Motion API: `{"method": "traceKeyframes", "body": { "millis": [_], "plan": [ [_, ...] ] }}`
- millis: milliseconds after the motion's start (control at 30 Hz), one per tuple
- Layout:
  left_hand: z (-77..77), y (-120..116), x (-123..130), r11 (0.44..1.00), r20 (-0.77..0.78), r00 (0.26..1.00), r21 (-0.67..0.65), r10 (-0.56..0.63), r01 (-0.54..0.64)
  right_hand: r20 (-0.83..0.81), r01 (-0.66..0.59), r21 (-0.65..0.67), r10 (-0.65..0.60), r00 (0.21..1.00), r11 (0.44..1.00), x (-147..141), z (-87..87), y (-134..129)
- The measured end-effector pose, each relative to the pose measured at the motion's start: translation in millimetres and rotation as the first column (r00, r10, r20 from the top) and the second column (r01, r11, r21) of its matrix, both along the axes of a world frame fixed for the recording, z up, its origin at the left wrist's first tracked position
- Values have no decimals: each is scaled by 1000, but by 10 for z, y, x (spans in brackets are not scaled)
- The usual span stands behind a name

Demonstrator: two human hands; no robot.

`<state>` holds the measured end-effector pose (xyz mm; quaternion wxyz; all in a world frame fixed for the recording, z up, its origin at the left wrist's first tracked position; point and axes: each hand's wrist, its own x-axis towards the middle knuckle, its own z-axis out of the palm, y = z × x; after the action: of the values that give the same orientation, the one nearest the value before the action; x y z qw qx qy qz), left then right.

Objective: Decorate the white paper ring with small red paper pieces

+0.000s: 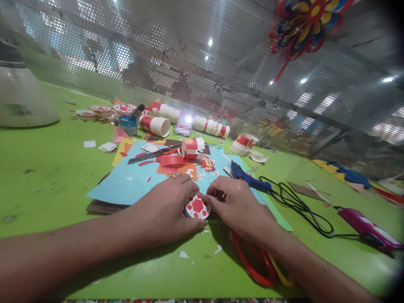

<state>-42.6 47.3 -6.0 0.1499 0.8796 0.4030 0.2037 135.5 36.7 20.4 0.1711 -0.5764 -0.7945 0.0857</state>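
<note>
A small round white paper disc [198, 206] with a red hexagon and red patches is in my left hand [170, 206], thumb below and fingers curled round its far side. At the disc's right edge, my right hand [236, 202] has thumb and forefinger drawn together. Whatever is between those fingertips is too small to make out. Both hands are over the near edge of a light blue paper sheet [116, 185]. Red-handled scissors [243, 256] lie partly beneath my right forearm. Just beyond the right hand lies a blue glue gun [248, 176].
Paper scraps, a red paper strip [172, 161] and a cut paper tube [192, 148] lie on the blue sheet. A blue jar [128, 125] and more tubes [156, 125] stand behind. The black cord [312, 219] runs right to a magenta power strip [369, 227].
</note>
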Motion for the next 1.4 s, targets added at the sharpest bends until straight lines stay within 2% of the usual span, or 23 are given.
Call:
{"method": "traceKeyframes", "body": {
  "millis": [267, 400, 667, 1200, 1400],
  "plan": [
    [-30, 11, -16, 1000, -20, 1000, 7, -13, 13, -16, -23, 23, 23, 1000, 999, 18, 16, -28],
    [-53, 17, -27, 1000, -6, 1000, 24, -6, 6, -51, -14, -17, 14, 999, 1000, 25, 12, -42],
    [-34, -27, -40, 999, -40, 998, 28, -40, 41, -21, -19, -26, 19, 1000, 999, 53, 6, -62],
    [-68, -21, -30, 998, -42, 999, 52, -29, 31, -35, -55, -24, 54, 998, 998, 59, -45, -58],
    [-71, -30, -32, 997, -43, 999, 72, -30, 33, -50, -119, 99, 125, 991, 988, 101, -33, -105]
  ]
}}
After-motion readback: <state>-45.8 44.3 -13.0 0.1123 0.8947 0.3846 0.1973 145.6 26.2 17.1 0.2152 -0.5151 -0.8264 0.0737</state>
